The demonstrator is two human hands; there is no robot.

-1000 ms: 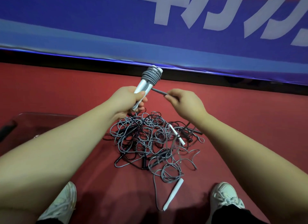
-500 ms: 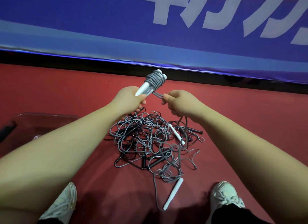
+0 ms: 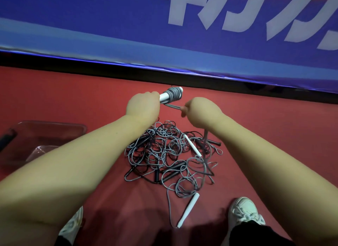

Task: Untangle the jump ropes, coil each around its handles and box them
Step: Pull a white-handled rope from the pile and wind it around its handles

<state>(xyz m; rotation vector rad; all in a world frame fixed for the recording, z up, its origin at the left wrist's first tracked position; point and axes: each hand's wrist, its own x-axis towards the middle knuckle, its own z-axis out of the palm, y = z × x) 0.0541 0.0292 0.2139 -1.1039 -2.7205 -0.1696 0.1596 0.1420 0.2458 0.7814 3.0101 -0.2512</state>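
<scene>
My left hand (image 3: pixel 143 106) grips a pair of white handles with grey rope coiled round their far end (image 3: pixel 173 94). My right hand (image 3: pixel 201 112) pinches the loose grey strand (image 3: pixel 173 106) that runs from that coil, and the strand trails down behind my right wrist into the pile. Below my hands a tangled pile of grey and black jump ropes (image 3: pixel 170 154) lies on the red floor, with black handles (image 3: pixel 173 170) and a white handle (image 3: pixel 193 148) in it. Another white handle (image 3: pixel 188 212) lies at the near end of the pile.
A clear plastic box (image 3: pixel 54 132) sits on the floor at the left, partly behind my left forearm, with a dark object (image 3: pixel 6 139) at its left edge. A blue banner wall (image 3: pixel 164 35) closes the far side. My white shoes (image 3: pixel 245 212) stand near the pile.
The handle bundle has tipped from steep to nearly level, pointing right. My right hand has carried the strand down and under the handles, a little lower than before.
</scene>
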